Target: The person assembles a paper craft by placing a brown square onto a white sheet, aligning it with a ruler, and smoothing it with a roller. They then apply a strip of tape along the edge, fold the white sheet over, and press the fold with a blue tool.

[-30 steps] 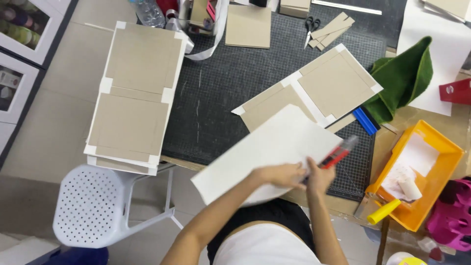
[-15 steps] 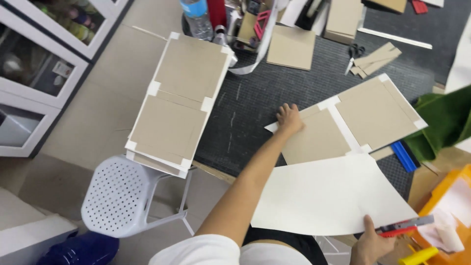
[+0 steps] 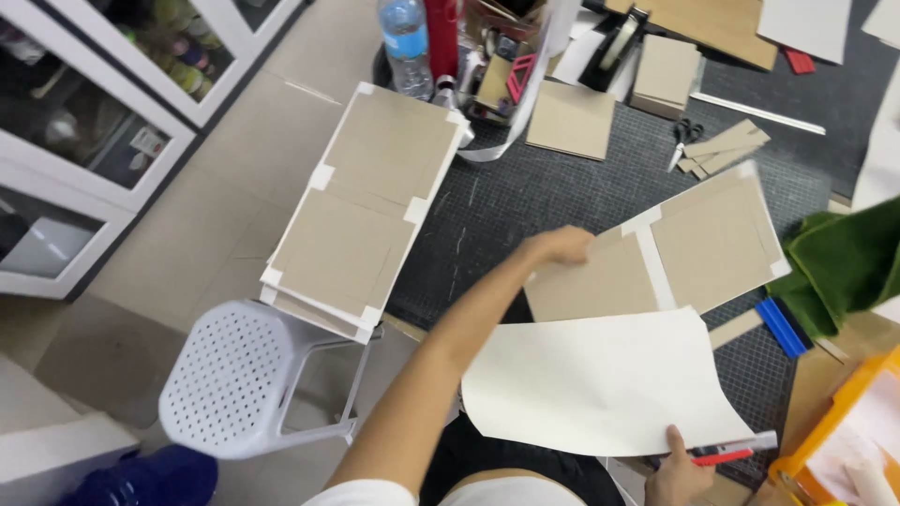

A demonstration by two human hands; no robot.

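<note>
Since half a second ago the left hand [image 3: 560, 245] has lifted the taped cardboard panel [image 3: 656, 258], centre right; fingers pinching its corner. Right hand [image 3: 677, 468] grips white sheet [image 3: 600, 379] and red cutter [image 3: 724, 453]; the panel's tape hinge may tear

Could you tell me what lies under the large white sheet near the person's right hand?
The white sheet overlaps the lower edge of the taped cardboard panel and the dark cutting mat. Whatever else it covers is hidden.

Lying on dark cutting mat [image 3: 525, 201]: scissors [image 3: 682, 139], small cardboard pieces [image 3: 572, 119], blue strip [image 3: 780, 328]. Resting on white perforated chair [image 3: 246, 379]: stack of taped cardboard panels [image 3: 361, 211]. Standing near mat's far edge: water bottle [image 3: 405, 37]. Bunching at right: green cloth [image 3: 844, 267]. Showing at lower right: orange tray [image 3: 844, 440].
</note>
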